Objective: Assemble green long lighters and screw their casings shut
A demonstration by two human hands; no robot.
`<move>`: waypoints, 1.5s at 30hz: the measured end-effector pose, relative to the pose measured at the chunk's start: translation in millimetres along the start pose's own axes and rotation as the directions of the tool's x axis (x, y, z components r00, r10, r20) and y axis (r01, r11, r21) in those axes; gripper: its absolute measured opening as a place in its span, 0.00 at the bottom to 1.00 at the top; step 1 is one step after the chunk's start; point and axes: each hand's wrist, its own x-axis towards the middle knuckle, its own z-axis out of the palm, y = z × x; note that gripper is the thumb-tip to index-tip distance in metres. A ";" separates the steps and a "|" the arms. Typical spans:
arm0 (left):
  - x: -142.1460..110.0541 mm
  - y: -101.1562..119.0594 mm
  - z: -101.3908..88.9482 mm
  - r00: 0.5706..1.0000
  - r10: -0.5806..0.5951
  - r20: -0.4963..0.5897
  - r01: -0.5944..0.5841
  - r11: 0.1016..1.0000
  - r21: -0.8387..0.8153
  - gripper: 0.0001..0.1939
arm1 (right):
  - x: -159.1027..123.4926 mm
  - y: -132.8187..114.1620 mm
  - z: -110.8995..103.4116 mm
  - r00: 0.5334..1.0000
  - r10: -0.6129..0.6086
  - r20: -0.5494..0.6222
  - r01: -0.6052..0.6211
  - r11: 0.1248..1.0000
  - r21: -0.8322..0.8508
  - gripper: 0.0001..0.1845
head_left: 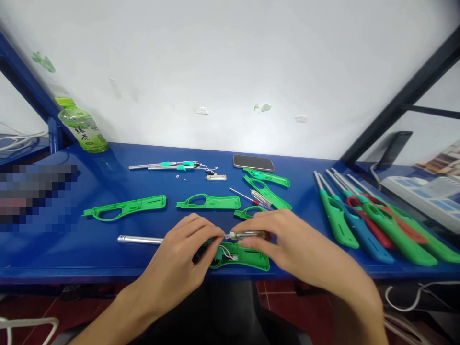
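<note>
Holding small tank (247, 234) in R hand (283, 235), close by 1 green handle half (253, 258) on tabletop (89, 254); pinching narrow w/ L hand (189, 247) at tank's tip, can't tell if gripping it.

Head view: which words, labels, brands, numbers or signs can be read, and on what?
Bottle: apparently "茶"; the character above it is too blurred to read.
White-and-blue item at right: any print is too blurred to read.
Held tank, lighters, flat phone: no readable text.
</note>
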 end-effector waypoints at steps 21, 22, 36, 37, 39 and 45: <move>-0.4 1.5 -0.2 1.000 -0.008 0.027 0.009 1.000 -0.028 0.08 | -1.1 1.6 -2.9 1.000 -0.007 0.018 0.006 1.000 0.028 0.10; -0.4 1.5 -0.2 1.000 -0.006 0.024 0.006 1.000 -0.028 0.08 | -1.0 1.7 -2.6 1.000 -0.007 0.020 0.006 1.000 0.027 0.10; -0.7 3.3 0.0 0.999 -0.013 0.031 0.014 0.999 -0.035 0.08 | -0.5 2.9 -1.7 0.999 -0.045 0.009 0.045 0.999 0.026 0.09; -1.1 3.1 0.0 0.999 -0.015 0.030 0.016 0.999 -0.036 0.08 | -0.3 2.9 -1.8 0.999 -0.046 0.006 0.045 0.999 0.028 0.09; -1.4 2.8 -0.3 0.999 -0.019 0.030 0.020 0.999 -0.038 0.08 | 0.2 3.0 -2.0 0.999 -0.048 0.001 0.048 0.998 0.030 0.09; -0.1 2.5 -1.1 1.000 -0.016 0.026 0.017 0.999 -0.042 0.08 | 0.5 1.8 -1.9 0.998 -0.062 -0.008 0.062 0.997 0.047 0.11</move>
